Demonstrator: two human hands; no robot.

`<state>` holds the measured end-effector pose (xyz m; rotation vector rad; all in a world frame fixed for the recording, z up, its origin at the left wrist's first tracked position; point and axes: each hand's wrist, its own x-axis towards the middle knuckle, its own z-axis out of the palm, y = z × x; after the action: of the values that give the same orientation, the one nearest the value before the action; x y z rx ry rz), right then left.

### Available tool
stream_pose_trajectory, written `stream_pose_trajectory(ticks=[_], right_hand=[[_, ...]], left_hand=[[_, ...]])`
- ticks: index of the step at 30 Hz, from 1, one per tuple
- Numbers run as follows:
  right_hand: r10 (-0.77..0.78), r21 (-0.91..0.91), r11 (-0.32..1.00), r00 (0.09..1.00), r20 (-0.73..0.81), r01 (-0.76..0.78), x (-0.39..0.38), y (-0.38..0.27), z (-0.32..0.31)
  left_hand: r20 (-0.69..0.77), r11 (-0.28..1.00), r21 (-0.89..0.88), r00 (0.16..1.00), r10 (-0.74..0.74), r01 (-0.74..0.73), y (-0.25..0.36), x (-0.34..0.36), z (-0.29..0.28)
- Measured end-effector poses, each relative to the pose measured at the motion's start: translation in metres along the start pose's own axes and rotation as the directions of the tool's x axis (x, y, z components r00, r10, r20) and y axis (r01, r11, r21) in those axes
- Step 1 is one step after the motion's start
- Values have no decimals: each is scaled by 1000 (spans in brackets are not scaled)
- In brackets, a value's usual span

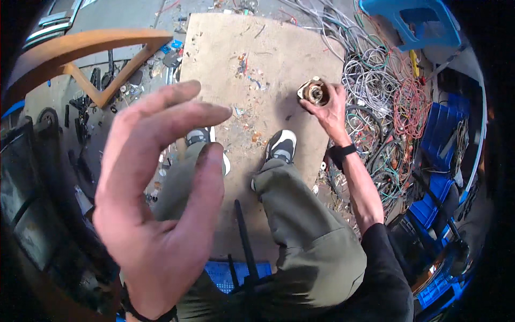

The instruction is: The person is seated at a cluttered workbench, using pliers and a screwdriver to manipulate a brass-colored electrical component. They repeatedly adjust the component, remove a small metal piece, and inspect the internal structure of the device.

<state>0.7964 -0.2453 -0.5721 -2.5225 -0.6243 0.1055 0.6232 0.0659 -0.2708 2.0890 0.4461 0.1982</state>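
Close in front of me, my left hand (pixel 155 177) is raised with its fingers curved and the thumb apart from them; nothing is between them. The fingertips look dark with grime. Farther off and to the right, my right hand (pixel 332 110) grips a round metal part with a flange and a ringed, coppery hollow centre (pixel 315 93), perhaps a small motor housing. Its hollow side faces up. The thumb lies on the near edge and the fingers on the right side. Below it is a tan board (pixel 268 48), though I cannot tell whether the part touches it.
Tangled cables (pixel 370 75) pile up along the right, beside blue crates (pixel 442 134). A blue plastic tub (pixel 413 21) stands at the far right. On the left are a wooden frame (pixel 102 40) and a dark container (pixel 43 209). Small scraps (pixel 252 80) litter the board between my shoes (pixel 281 145).
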Motion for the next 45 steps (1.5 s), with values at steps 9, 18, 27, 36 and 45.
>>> stream_pose_trajectory(ticks=[9,18,27,36,45], right_hand=[[-53,-19,998,996,-74,52,-25,22,34],[81,14,997,995,57,-82,-10,-2,1],[25,58,998,999,-21,-23,-27,15,31],[99,92,991,995,30,-101,-6,6,11],[-46,30,998,998,-41,47,-25,34,27]], left_hand=[[-67,997,-36,995,-75,73,-1,-2,5],[-23,999,16,998,50,-49,-15,-2,-6],[-73,998,-7,996,-60,60,-5,-3,6],[2,999,11,999,-35,34,-4,1,1],[-44,999,-48,999,-8,6,-11,-2,6]])
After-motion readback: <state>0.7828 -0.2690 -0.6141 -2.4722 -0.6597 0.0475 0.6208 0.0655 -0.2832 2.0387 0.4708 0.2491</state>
